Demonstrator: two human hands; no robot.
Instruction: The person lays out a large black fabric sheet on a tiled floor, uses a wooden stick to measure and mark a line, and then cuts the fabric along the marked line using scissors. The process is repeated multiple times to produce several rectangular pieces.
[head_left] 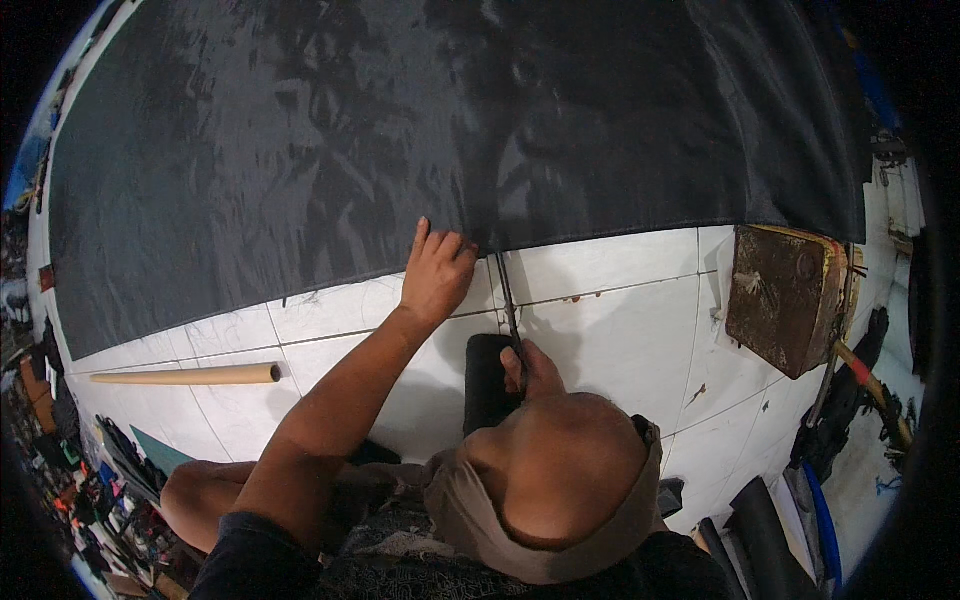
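Note:
A large black sheet of smooth material [300, 150] spreads over the white tiled floor, its near edge running across the middle. My left hand [438, 262] rests on that edge, index finger stretched over the sheet and the other fingers curled in at the border; the thumb is mostly hidden. Below it, my right hand [538, 372] is closed round a long, thin dark tool [508, 295] whose far end meets the sheet's edge. My bent knee hides the right forearm. Beside the right hand is a dark cylindrical shape [485, 385], partly covered.
A tan cardboard tube [185, 375] lies on the tiles [620, 290] at left. At right a worn brown box-like block [785, 300] touches the sheet's edge. Rolled dark materials [770, 535] stand at lower right, and mixed clutter [110, 520] lines the lower left.

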